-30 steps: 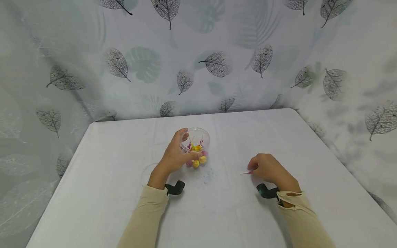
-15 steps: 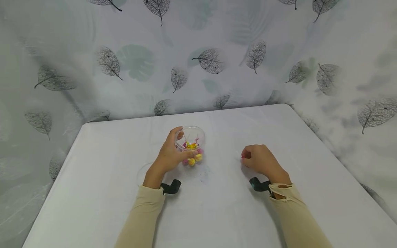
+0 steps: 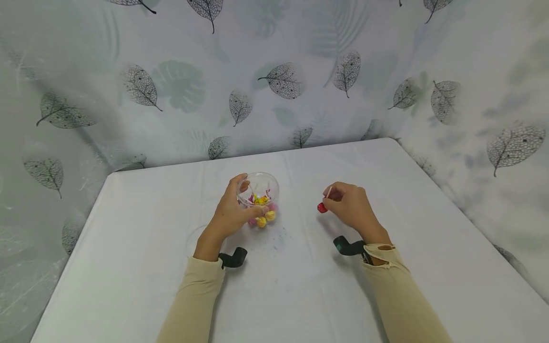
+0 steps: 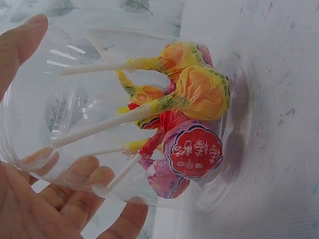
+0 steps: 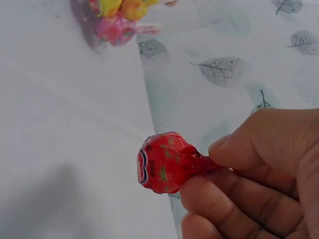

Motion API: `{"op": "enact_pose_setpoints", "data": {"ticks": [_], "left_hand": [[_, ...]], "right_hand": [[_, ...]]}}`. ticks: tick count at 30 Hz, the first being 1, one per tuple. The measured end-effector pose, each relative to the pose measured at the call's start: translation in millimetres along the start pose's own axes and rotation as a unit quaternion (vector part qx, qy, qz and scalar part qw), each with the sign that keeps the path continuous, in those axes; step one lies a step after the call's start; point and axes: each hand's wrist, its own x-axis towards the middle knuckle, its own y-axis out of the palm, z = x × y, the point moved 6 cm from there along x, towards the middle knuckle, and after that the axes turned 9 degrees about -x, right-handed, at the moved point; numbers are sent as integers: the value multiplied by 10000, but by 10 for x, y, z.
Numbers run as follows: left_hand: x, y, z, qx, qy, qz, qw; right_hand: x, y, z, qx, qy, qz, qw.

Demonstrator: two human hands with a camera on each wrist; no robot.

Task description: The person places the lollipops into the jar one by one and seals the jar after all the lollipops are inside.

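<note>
My left hand (image 3: 229, 209) grips a clear plastic jar (image 3: 276, 190) that stands upright on the table, thumb on the near side and fingers around the far side. Inside it, several wrapped lollipops (image 4: 204, 94) in yellow, pink and red lie heads down with their white sticks pointing up. To the right of the jar, my right hand (image 3: 351, 205) pinches a red lollipop (image 5: 167, 162) by its stick, just behind the wrapped head. That head hangs downward, apart from the jar, while the stick pokes up between the fingers.
A clear round lid (image 3: 191, 238) lies on the white table (image 3: 283, 295), partly behind my left wrist. Faint bluish marks (image 3: 279, 238) show on the cloth in front of the jar. Leaf-printed curtains (image 3: 180, 124) hang behind the table and at both sides.
My right hand has picked the red lollipop up off the table, turned it head down and carried it left toward the jar. My left hand keeps its grip on the jar.
</note>
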Motion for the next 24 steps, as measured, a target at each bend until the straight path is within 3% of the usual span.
{"op": "enact_pose_setpoints", "data": {"ticks": [6, 14, 24], "left_hand": [[0, 7, -15, -93, 21, 18, 10000], [4, 2, -6, -78, -13, 7, 10000], [18, 6, 1, -120, -5, -9, 9999]], "right_hand": [[21, -24, 30, 326, 125, -188, 9992], [32, -47, 9, 1238, 427, -407, 9906], [71, -54, 33, 2702, 484, -433, 9606]]}}
